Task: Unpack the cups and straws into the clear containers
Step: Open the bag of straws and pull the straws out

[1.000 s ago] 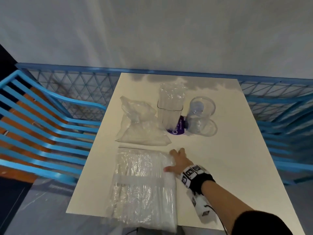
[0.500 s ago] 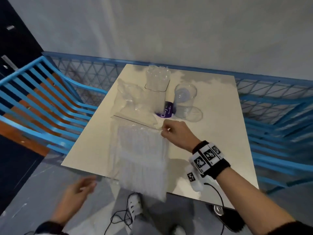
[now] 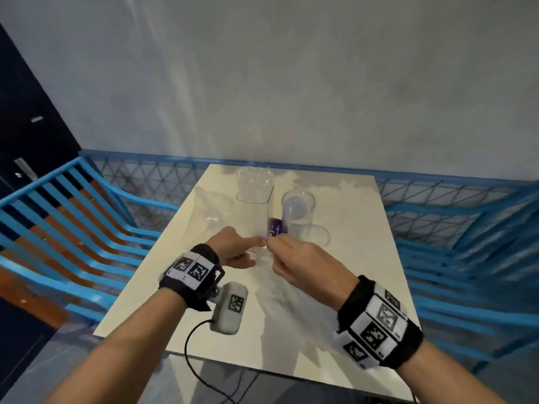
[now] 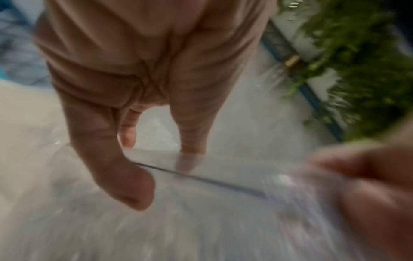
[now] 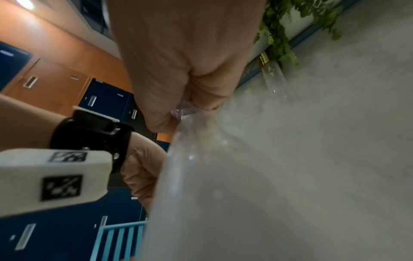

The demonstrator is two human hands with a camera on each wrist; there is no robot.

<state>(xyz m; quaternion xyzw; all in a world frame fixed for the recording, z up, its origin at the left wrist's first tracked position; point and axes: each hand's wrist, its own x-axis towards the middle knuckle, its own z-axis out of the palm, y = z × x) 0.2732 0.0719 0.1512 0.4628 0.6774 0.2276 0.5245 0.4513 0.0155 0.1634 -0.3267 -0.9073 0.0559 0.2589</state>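
A clear bag of straws [image 3: 278,298] hangs in front of me above the white table [image 3: 361,258]. My left hand [image 3: 256,246] and right hand [image 3: 273,246] meet at its top edge and both pinch it. In the left wrist view my thumb and forefinger [image 4: 134,185] pinch the bag's dark-lined top edge [image 4: 201,178]. The right wrist view shows my right hand [image 5: 183,113] pinching crumpled plastic at the top of the bag [image 5: 257,176]. Behind stand a tall square clear container [image 3: 254,202] holding wrapped cups and a round clear container [image 3: 298,212].
A crumpled empty plastic bag [image 3: 210,209] lies left of the square container. A round clear lid [image 3: 317,237] and a purple label [image 3: 275,227] lie by the round container. Blue metal railings [image 3: 73,228] run along the left, back and right of the table.
The right hand has lifted the straw bag off the table by its top corner. The left hand has come up from below the table edge and taken the same top edge.
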